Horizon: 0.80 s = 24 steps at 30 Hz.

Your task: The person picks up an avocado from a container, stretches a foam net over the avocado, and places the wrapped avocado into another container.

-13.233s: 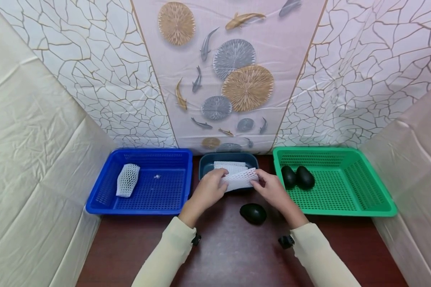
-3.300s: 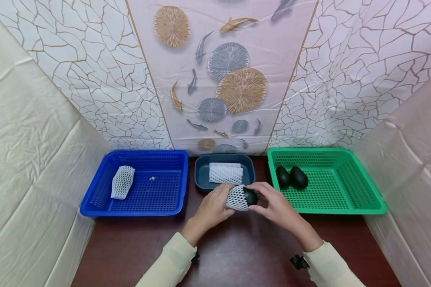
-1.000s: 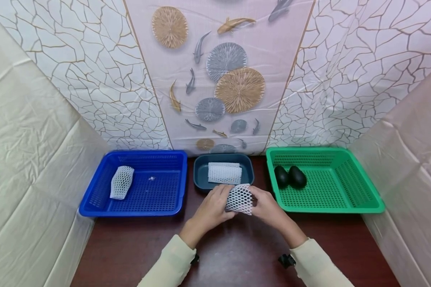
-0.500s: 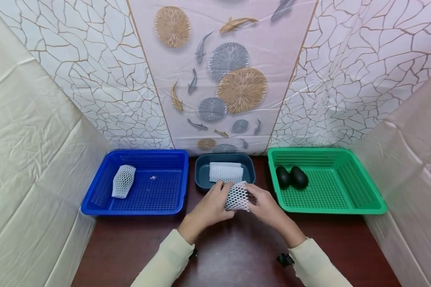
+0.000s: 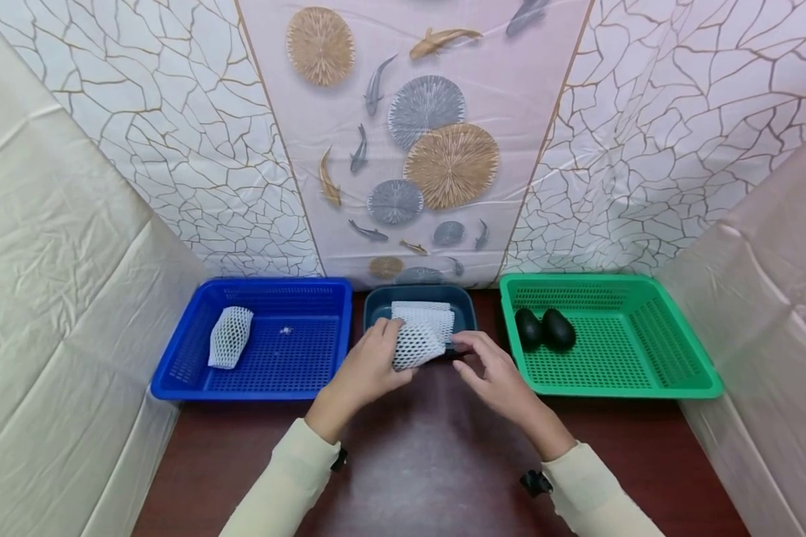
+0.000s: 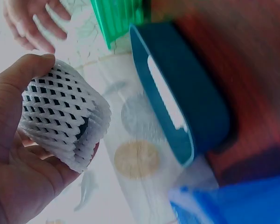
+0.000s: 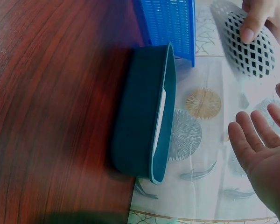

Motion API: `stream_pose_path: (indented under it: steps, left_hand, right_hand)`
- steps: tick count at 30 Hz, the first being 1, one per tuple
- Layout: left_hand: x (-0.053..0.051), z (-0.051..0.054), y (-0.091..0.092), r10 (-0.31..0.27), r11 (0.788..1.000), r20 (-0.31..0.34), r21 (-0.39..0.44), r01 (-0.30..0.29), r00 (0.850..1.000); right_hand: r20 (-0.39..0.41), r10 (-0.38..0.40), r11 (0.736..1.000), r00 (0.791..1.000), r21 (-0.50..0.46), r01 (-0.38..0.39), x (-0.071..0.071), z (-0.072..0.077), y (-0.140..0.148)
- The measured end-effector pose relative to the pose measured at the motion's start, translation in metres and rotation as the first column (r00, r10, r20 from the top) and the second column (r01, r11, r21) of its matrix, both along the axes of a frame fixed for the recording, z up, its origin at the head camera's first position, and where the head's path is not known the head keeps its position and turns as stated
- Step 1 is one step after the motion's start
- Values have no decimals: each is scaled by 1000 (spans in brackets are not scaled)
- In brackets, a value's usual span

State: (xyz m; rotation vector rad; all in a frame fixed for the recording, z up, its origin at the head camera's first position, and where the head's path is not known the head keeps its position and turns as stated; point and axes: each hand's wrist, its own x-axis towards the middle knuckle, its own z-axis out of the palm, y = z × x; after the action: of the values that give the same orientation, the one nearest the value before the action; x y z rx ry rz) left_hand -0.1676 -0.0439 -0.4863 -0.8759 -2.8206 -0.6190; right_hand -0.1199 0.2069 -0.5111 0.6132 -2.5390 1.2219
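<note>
My left hand (image 5: 368, 365) grips an avocado in a white foam net (image 5: 418, 346), just in front of the small teal tray (image 5: 470, 313). In the left wrist view the net (image 6: 60, 107) wraps the dark fruit between thumb and fingers of the left hand (image 6: 18, 154). My right hand (image 5: 500, 377) is apart from the net, its fingers loosely bent and holding nothing. The right wrist view shows that hand (image 7: 266, 154) with fingers spread. Flat white foam nets (image 5: 430, 308) lie in the tray, partly hidden behind the held one.
A blue basket (image 5: 255, 394) at the left holds another netted fruit (image 5: 230, 338) and a small white scrap (image 5: 285, 330). The green basket (image 5: 645, 389) at the right holds two dark avocados (image 5: 558, 330) (image 5: 528, 329). Patterned cloth (image 5: 430, 246) hangs behind the dark red table (image 5: 423, 462).
The loose avocado from the table went into a net taken from the tray. Lately my left hand moved left with the netted fruit, and my right hand let go of it.
</note>
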Motion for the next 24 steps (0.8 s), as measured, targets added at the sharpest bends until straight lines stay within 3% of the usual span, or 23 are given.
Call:
stream_pose_path:
  steps: [8, 14, 24]
  left_hand:
    - [-14, 12, -29, 109, 993, -30, 43, -108, 994]
    - [-24, 18, -52, 193, 980, -41, 63, -190, 980]
    - [-47, 19, -88, 316, 945, 96, 57, -322, 944]
  right_hand:
    - [-19, 38, 996, 999, 82, -37, -3, -2, -13]
    - [-30, 90, 982, 996, 166, -84, -6, -3, -29]
    - [-49, 191, 934, 980, 316, -166, -13, -8, -72]
